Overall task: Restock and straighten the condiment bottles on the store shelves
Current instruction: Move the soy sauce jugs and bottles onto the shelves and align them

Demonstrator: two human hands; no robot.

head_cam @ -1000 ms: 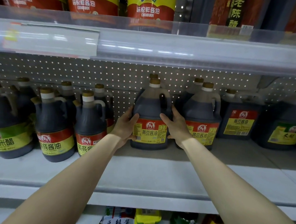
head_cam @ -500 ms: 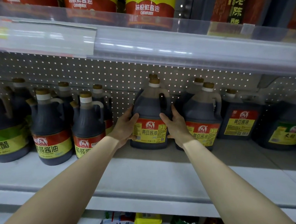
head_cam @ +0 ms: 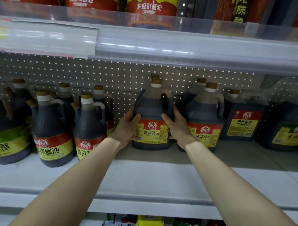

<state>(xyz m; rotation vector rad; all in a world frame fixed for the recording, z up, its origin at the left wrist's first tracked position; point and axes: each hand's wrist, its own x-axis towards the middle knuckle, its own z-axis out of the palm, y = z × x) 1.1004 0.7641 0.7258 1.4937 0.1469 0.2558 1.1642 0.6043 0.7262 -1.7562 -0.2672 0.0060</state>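
My left grip (head_cam: 127, 128) clasped the left side of a dark soy sauce jug (head_cam: 150, 109), gold-capped with a red-and-yellow label, upright on the shelf (head_cam: 147, 173); my right grip (head_cam: 179, 128) clasped its right side. Neither had shifted since before.

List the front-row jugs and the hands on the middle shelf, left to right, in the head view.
green-label vinegar jug, first red-label jug, second red-label jug, left hand, gripped soy sauce jug, right hand, neighbouring soy sauce jug, square jug, dark green-label jug
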